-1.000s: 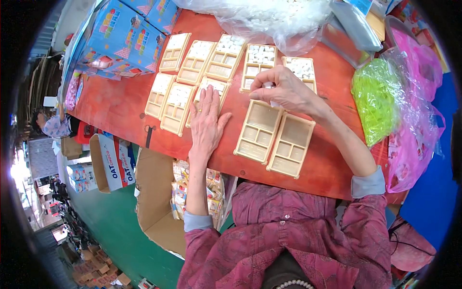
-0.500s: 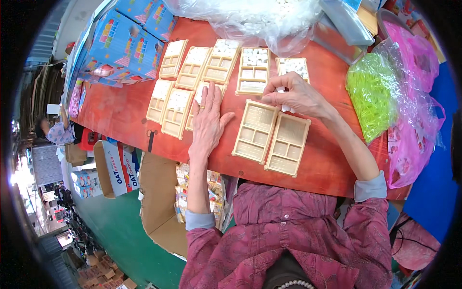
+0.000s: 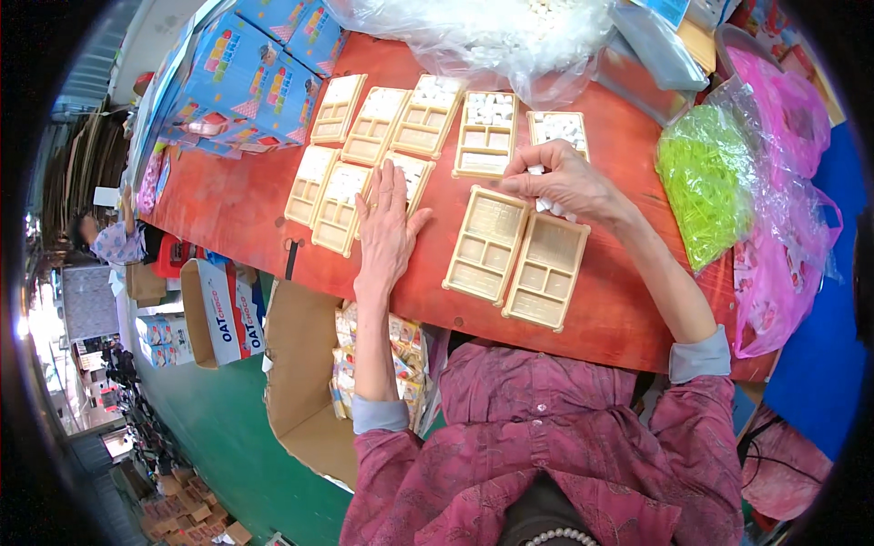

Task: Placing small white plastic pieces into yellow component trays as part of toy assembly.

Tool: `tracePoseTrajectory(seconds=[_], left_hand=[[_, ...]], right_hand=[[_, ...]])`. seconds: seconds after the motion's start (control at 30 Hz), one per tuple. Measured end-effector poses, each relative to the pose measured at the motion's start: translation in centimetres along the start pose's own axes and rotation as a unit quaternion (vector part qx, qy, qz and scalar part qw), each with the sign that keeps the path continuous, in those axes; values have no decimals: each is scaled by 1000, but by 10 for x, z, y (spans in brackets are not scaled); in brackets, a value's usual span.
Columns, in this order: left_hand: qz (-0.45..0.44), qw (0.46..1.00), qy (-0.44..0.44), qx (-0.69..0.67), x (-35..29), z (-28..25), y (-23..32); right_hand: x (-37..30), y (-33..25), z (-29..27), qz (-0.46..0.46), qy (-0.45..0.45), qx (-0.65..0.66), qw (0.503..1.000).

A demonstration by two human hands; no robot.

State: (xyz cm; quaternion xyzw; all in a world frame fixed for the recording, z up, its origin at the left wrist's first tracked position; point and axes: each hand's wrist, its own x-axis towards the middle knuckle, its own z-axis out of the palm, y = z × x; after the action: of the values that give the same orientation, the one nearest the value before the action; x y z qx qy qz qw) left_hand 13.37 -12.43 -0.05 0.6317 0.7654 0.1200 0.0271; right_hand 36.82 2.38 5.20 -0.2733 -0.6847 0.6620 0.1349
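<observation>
Two empty trays [image 3: 517,257] lie by the tabletop's near edge; the left hand [image 3: 387,227] rests flat, released, the right hand [image 3: 564,182] pinches white pieces [image 3: 549,206] over them; loose pieces could spill past the compartments

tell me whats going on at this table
A person sits at a red table covered with beige compartment trays. Their left hand lies flat on the table beside one tray that holds small white pieces. Their right hand pinches small white pieces above two empty trays. Further back, more trays are partly filled, next to a clear bag of the white pieces.
</observation>
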Motion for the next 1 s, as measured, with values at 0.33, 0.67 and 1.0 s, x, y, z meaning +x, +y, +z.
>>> tracePoseTrajectory(seconds=[0.33,0.67,1.0], left_hand=[[-38,983,55,-170,-2,-29,-14],[36,999,13,22,15,7,0],[53,997,20,49,12,3,5]], right_hand=[[6,-3,6,80,-5,74,994],[2,0,7,92,15,102,990],[9,9,22,40,77,80,993]])
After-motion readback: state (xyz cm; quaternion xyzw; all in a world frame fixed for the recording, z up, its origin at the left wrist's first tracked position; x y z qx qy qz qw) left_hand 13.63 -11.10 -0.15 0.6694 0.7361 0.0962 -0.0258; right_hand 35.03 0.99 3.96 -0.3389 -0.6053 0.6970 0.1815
